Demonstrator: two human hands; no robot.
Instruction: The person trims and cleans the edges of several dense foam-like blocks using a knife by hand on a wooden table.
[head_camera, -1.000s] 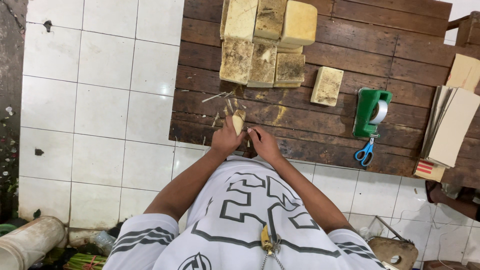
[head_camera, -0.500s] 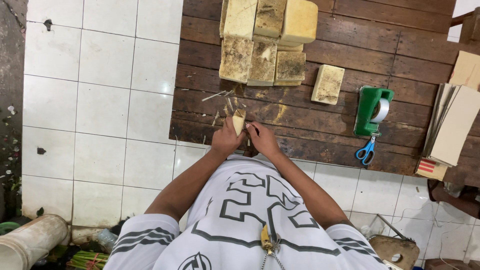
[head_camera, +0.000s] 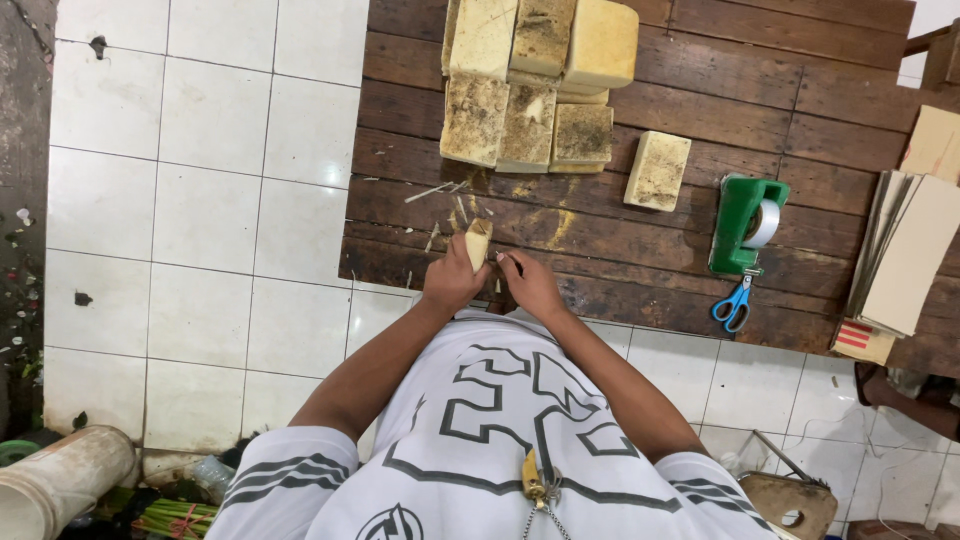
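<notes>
My left hand (head_camera: 452, 282) grips a small pale yellow piece (head_camera: 478, 241) that sticks up from the fist, over the near edge of a dark wooden platform (head_camera: 640, 250). My right hand (head_camera: 530, 282) is closed right beside it, fingers curled close to the piece; whether it holds a tool I cannot tell. Thin pale shavings (head_camera: 440, 200) lie scattered on the wood just beyond my hands. Several yellowish rectangular blocks (head_camera: 530, 80) are stacked at the far side, with one single block (head_camera: 657, 170) lying apart to the right.
A green tape dispenser (head_camera: 745, 220) and blue-handled scissors (head_camera: 733, 305) lie to the right. Flat cardboard pieces (head_camera: 905, 250) are stacked at the far right. White floor tiles (head_camera: 200, 180) spread left. A pale tube (head_camera: 60, 485) lies bottom left.
Both hands stay at the platform's near edge with the yellow piece; only small finger movements show between the frames.
</notes>
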